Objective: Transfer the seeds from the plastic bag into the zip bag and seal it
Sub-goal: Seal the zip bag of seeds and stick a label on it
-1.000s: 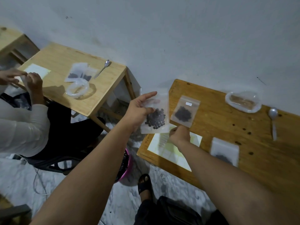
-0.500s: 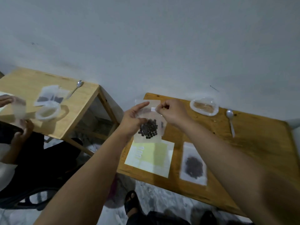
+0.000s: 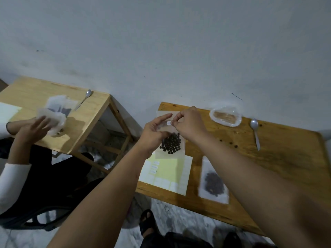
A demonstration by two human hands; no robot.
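Note:
A small clear zip bag (image 3: 170, 144) with dark round seeds in its lower part hangs upright above the left end of the wooden table (image 3: 268, 158). My left hand (image 3: 154, 135) grips the bag's left side. My right hand (image 3: 188, 124) pinches a small white label at the bag's upper part. A second clear bag with dark seeds (image 3: 214, 181) lies flat on the table below my right forearm. A crumpled plastic bag with brownish contents (image 3: 225, 117) sits at the table's far edge.
A metal spoon (image 3: 255, 131) lies right of the crumpled bag. A pale yellow label sheet (image 3: 168, 172) lies on the table's near left. Another person (image 3: 34, 129) handles small bags at a second wooden table (image 3: 86, 122) on the left.
My right hand rose from the label sheet on the table to the top of the held bag with a small white label. The view shifted right.

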